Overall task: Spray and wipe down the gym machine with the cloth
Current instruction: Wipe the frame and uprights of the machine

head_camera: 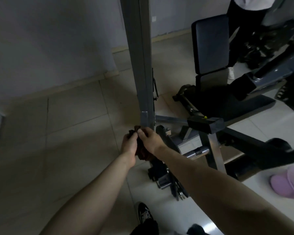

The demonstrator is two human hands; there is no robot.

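Cloth (141,150) sits bunched btwn your two hands, right at the foot of the grey upright post (143,65). Left hand (129,144) grips its lower bulk and right hand (150,139) pinches the top edge w/ thumb, prob. to refold a fresh face for wiping the post.

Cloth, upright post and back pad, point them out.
cloth (142,151): head view, hanging bunched part.
upright post (140,65): head view, front face.
back pad (210,43): head view, middle of the padding.
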